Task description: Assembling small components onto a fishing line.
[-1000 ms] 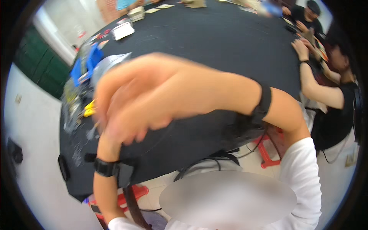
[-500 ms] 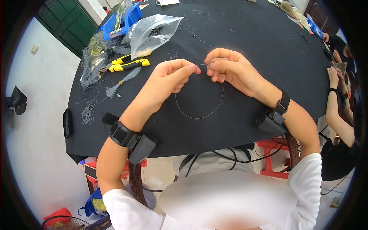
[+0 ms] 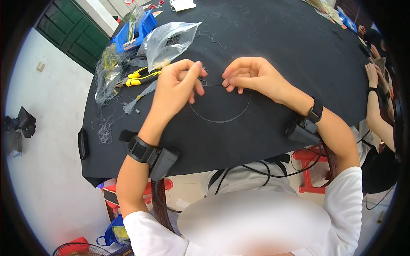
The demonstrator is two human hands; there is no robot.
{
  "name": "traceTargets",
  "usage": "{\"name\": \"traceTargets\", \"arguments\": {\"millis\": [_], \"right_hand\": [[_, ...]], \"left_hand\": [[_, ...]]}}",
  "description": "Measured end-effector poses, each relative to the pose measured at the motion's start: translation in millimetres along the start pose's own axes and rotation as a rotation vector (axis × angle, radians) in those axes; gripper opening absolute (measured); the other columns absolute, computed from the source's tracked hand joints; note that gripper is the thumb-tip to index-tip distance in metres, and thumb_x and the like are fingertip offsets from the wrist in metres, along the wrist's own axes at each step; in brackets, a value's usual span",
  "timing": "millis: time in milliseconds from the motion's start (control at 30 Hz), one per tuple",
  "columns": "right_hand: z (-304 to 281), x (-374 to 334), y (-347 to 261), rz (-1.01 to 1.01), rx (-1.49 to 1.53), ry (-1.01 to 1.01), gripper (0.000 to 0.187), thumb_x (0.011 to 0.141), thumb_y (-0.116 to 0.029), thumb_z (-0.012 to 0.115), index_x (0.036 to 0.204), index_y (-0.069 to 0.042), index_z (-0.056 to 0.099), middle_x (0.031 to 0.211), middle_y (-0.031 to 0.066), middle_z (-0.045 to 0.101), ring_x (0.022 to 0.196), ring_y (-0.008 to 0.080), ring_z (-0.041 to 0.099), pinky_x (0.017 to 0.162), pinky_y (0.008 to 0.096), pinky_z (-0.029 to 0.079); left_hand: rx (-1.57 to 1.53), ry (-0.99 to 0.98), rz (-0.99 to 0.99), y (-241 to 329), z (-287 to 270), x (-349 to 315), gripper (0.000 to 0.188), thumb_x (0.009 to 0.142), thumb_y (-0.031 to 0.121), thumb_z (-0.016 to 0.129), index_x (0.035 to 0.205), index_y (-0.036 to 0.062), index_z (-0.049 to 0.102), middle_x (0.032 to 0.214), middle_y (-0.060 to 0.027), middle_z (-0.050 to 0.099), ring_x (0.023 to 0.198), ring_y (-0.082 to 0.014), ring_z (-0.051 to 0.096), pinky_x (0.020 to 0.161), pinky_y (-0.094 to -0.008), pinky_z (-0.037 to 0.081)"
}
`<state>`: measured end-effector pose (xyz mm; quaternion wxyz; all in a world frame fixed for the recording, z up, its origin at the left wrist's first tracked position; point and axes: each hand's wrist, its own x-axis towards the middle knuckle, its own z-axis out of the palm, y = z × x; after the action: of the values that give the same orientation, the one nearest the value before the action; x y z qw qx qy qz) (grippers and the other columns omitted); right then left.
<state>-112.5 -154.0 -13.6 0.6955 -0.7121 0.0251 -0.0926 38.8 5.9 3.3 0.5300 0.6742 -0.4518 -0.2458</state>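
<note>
The thin looped line [image 3: 220, 121] is grey. The metal-jawed pliers [image 3: 139, 81] have yellow-and-black handles; the tied bundle of fine strands [image 3: 139, 98] is pale grey, its band yellow. The cloth table cover [image 3: 256, 136] is plain black, the plastic bin [image 3: 147, 25] blue, the panelled door [image 3: 64, 32] dark green.

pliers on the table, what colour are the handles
The handles are yellow and black; head view shows them best.

White sleeves [image 3: 344, 196]; black wrist straps [image 3: 141, 149], boxy black modules [image 3: 164, 164]; black cables [image 3: 284, 176]; grey trousers [image 3: 250, 181].
</note>
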Motion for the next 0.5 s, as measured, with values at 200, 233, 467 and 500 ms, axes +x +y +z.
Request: {"name": "traceTargets", "arguments": {"millis": [200,233,467,500], "right_hand": [[1,2,7,-0.048,-0.086,-0.019,0.010,0.083,-0.002,0.058,0.092,-0.001,0.060,0.089,0.0055,0.064,0.086,0.0108,0.062,0.073,0.0215,0.048],[1,4,8,-0.094,-0.095,-0.026,0.009,0.082,0.000,0.058,0.091,-0.001,0.060,0.089,0.0051,0.064,0.087,0.0108,0.062,0.076,0.0216,0.048],[-2,6,12,-0.120,-0.168,-0.002,0.011,0.082,-0.002,0.058,0.092,-0.002,0.061,0.090,0.0066,0.065,0.085,0.0107,0.062,0.070,0.0210,0.047],[-3,5,10,-0.115,-0.252,0.010,0.012,0.081,-0.003,0.058,0.092,-0.002,0.062,0.089,0.0056,0.065,0.082,0.0096,0.061,0.068,0.0206,0.046]], "left_hand": [[0.639,-0.028,0.077,-1,-27,7,0.013,0.082,0.015,0.061,0.086,0.0020,0.061,0.064,-0.0050,0.059,0.047,-0.0072,0.047,0.046,-0.0210,0.038],[0.783,-0.021,0.287,-7,-32,9,0.012,0.078,0.011,0.063,0.086,0.0028,0.062,0.069,-0.0041,0.060,0.052,-0.0077,0.048,0.050,-0.0220,0.039],[0.605,-0.091,0.370,-15,-20,9,0.020,0.072,0.007,0.067,0.093,0.0067,0.065,0.083,-0.0051,0.058,0.068,-0.0145,0.051,0.065,-0.0270,0.044],[0.623,-0.119,0.373,-17,-20,10,0.023,0.073,0.008,0.067,0.096,0.0076,0.065,0.084,-0.0049,0.057,0.069,-0.0144,0.051,0.066,-0.0272,0.045]]}}
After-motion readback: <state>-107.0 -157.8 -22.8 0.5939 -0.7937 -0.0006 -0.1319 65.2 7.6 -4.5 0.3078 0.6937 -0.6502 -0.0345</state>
